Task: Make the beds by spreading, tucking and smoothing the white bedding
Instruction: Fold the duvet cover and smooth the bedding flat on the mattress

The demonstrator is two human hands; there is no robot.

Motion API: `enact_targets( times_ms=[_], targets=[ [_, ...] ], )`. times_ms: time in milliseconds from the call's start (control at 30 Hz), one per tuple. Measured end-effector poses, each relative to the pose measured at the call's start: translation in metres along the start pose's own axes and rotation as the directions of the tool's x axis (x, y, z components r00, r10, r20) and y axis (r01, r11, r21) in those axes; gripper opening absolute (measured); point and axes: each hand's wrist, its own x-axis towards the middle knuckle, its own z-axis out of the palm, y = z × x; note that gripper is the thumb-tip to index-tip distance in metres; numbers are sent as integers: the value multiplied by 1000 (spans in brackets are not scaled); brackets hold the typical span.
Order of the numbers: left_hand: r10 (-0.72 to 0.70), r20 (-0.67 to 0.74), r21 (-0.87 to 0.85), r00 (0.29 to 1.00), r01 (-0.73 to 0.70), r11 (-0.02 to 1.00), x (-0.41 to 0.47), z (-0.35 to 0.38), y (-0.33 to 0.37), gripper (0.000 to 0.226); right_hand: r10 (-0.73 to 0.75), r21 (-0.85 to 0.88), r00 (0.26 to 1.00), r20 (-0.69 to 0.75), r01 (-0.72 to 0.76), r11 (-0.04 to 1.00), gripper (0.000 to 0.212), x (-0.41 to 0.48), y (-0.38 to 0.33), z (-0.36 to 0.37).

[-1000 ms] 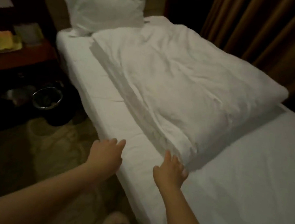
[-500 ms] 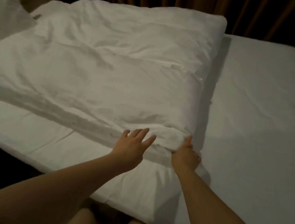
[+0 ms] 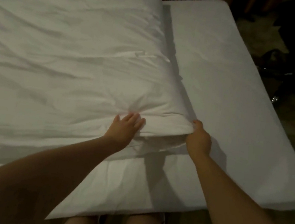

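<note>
Fingers of the right hand [image 3: 199, 138] clamp the near corner of the folded duvet [image 3: 75, 54] lying on the sheeted mattress [image 3: 231, 85], the left hand [image 3: 126, 126] presses flat beside them, fingers slightly spread, so one tug may drag every layer along instead of unfolding it.

Both bare arms are stretched forward. The left hand [image 3: 125, 126] is laid flat, fingers straight. The right hand [image 3: 199, 138] is curled, thumb uppermost, pinched on the duvet [image 3: 75, 54] at its near corner.
</note>
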Motion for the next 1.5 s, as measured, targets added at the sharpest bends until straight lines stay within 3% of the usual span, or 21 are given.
enact_targets(
  times_ms=[100, 167, 300, 400, 533, 600, 700, 800, 900, 967, 1033, 1100, 1267, 1500],
  targets=[
    [-45, 26, -195, 999, 50, 980, 9, -14, -15, 42, 222, 404, 973, 61, -228, 886, 49, -2, -2, 16],
    [-7, 26, -218, 1000, 12, 976, 16, -21, -26, 39, 240, 465, 968, 76, -248, 850, 42, -8, -2, 24],
    [43, 64, -135, 997, -34, 990, 23, -28, -27, 44, 181, 447, 983, -28, -149, 882, 25, -20, 0, 19],
    [33, 53, -136, 998, -26, 990, 26, -24, -2, 53, 132, 344, 989, -68, -101, 934, 24, -21, -9, 10],
    [-13, 67, 2, 998, 12, 1000, 34, -31, 7, 45, 151, 237, 981, 124, -177, 955, 22, -11, -13, 13],
    [-20, 10, -25, 1000, 20, 999, 31, -45, 3, 38, 87, 127, 992, 91, -98, 987, 15, -12, -18, 2],
    [-3, -115, -140, 993, -13, 990, 13, -56, 7, 25, -120, -82, 992, -37, 117, 990, 18, -27, -11, -29],
    [87, 85, -153, 993, -73, 985, -10, -34, 45, 34, -45, -221, 998, 43, 53, 974, 18, -57, 29, -34],
    [42, 222, -229, 974, 10, 973, -23, -1, 75, 42, 74, -223, 987, 142, -41, 974, 18, -80, 51, -16],
    [-10, 176, -193, 984, 44, 980, -30, 4, 77, 49, 1, -295, 993, 121, 35, 955, 26, -82, 49, -18],
    [-51, 150, -138, 987, 72, 988, -42, 0, 74, 60, -147, -384, 983, 109, 178, 906, 52, -83, 40, -26],
    [-106, 171, -120, 980, 127, 985, -56, -13, 72, 71, -271, -422, 946, 180, 323, 847, 69, -90, 13, -34],
    [-306, 139, -154, 942, 326, 933, -98, -44, 49, 73, -543, -429, 769, 336, 639, 639, 75, -122, -98, -25],
    [-625, 121, -195, 771, 635, 747, -229, -43, -53, 74, -694, -409, 550, 464, 828, 383, 81, -210, -228, 24]
  ],
)
